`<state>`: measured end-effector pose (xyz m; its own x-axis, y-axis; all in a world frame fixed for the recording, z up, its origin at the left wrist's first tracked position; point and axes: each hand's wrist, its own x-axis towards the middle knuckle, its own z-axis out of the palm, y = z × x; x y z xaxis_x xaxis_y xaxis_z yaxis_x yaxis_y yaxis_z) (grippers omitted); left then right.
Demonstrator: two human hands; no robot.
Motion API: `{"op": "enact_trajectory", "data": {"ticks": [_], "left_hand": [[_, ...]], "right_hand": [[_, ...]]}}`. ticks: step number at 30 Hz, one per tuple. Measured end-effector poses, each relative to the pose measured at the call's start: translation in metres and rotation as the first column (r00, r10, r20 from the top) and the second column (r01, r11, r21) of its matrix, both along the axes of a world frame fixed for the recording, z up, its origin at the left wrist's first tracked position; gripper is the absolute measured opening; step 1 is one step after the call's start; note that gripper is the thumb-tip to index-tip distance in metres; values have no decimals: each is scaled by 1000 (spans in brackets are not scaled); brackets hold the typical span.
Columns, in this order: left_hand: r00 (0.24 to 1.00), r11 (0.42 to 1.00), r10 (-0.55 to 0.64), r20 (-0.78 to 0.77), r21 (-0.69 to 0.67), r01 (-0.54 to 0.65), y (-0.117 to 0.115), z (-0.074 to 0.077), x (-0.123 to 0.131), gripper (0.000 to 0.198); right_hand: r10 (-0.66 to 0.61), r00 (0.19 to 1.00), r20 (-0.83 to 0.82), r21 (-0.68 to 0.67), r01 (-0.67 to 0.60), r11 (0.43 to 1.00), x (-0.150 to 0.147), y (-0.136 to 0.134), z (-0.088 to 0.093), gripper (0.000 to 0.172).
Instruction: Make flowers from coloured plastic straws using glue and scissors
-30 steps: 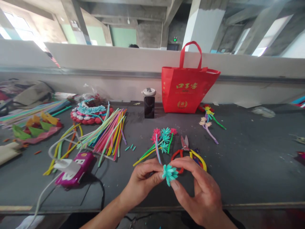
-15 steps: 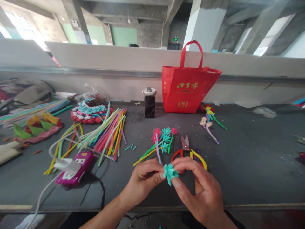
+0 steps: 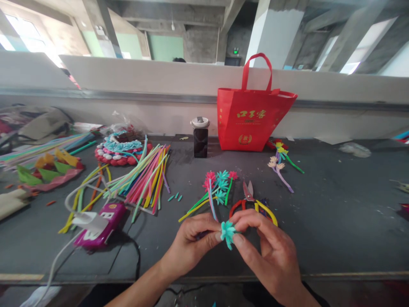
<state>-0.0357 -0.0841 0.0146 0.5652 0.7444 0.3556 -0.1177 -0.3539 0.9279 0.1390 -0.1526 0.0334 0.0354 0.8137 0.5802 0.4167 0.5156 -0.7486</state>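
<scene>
Here's the turquoise pipe-cleaner flower (image 3: 228, 234), held just above the counter (image 3: 335, 226) near its front edge! The left hand (image 3: 191, 241) has its grip pinched tight on it; the right hand (image 3: 271, 251), thumb and forefinger barely parted, nips the petals. Just beyond, pink and turquoise pipe-cleaner flowers (image 3: 222, 175) lie beside the scissors (image 3: 249, 195); farther back stands a red tote bag (image 3: 251, 104).

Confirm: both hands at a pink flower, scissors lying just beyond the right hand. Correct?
Not quite: the flower is turquoise, not pink, as the head view shows. The left hand and right hand are both at it, and the scissors lie just beyond the right hand.
</scene>
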Motion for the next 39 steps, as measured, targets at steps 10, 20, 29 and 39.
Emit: {"op": "enact_trajectory", "data": {"ticks": [10,20,29,39], "left_hand": [[991,976,75,115,-213,-49,-2,-5,2,9],[986,963,91,139,-264,-52,-3,-4,3,10],[983,949,99,155,-312,-46,-1,-9,4,4],[958,848,207,199,-525,-74,-1,-4,4,11]], "right_hand": [[-147,988,40,105,142,984,-3,-1,-11,36],[-122,989,83,90,115,989,-6,4,-10,28],[-79,996,36,63,76,995,-3,7,-13,21],[-155,987,-41,-24,154,988,-4,8,-23,30]]}}
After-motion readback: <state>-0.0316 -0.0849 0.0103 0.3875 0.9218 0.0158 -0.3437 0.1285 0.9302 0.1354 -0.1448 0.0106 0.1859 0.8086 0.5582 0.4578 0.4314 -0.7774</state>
